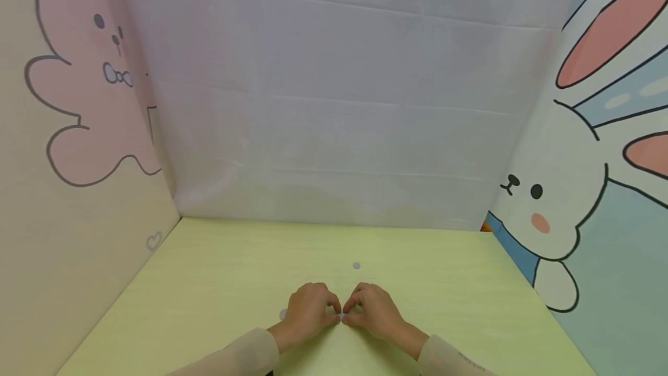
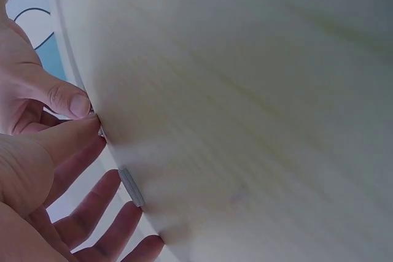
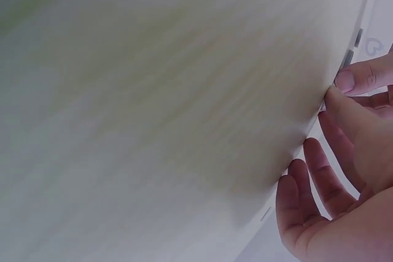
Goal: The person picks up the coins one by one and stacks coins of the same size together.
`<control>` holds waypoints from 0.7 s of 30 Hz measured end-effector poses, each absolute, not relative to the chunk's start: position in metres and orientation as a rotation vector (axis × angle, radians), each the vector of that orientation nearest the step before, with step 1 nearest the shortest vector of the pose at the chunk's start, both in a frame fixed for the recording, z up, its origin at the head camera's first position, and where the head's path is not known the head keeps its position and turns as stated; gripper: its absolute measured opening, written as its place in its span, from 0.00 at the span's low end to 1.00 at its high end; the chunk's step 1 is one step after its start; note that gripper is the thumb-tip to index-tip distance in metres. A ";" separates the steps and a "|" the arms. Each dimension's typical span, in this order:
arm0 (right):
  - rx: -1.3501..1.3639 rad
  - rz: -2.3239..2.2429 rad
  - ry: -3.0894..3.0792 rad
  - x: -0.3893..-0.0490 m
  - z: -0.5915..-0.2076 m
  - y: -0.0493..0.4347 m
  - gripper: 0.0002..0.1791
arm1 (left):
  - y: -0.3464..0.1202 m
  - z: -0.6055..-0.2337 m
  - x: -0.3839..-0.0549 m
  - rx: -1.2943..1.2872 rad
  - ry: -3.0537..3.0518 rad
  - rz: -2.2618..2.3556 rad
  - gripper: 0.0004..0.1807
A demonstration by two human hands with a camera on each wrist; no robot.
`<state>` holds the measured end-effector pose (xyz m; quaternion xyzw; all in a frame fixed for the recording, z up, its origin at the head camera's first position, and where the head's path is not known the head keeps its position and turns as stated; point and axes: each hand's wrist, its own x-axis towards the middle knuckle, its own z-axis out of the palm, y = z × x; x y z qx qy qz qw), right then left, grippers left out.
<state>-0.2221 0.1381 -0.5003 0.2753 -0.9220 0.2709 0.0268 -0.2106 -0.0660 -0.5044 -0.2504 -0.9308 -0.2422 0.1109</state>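
In the head view, my left hand (image 1: 309,312) and right hand (image 1: 374,313) meet low over the yellow tabletop, thumb and index fingertips nearly touching. Between those fingertips shows a small pale piece (image 1: 341,316), pinched from both sides and mostly covered. Its kind is too hidden to tell. One small grey disc (image 1: 283,314) lies just left of the left hand, partly behind it; another grey disc (image 1: 356,265) lies beyond both hands. Seen edge-on in the left wrist view, a ridged grey disc (image 2: 131,187) is near the left hand's other fingers.
The yellow tabletop (image 1: 235,266) spreads around the hands. A white sheet (image 1: 334,103) hangs along its back edge. Panels with a pink cartoon animal (image 1: 99,86) and a white rabbit (image 1: 563,190) stand at the left and right.
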 end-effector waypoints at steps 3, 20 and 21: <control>0.863 0.840 -2.842 -0.222 -0.499 0.137 0.05 | -0.066 -0.504 -0.211 -0.735 -2.731 -0.703 0.06; 0.956 0.821 -2.819 -0.221 -0.496 0.142 0.03 | -0.065 -0.506 -0.211 -0.727 -2.726 -0.702 0.07; 0.950 0.817 -2.821 -0.221 -0.496 0.142 0.03 | -0.065 -0.506 -0.212 -0.723 -2.727 -0.699 0.07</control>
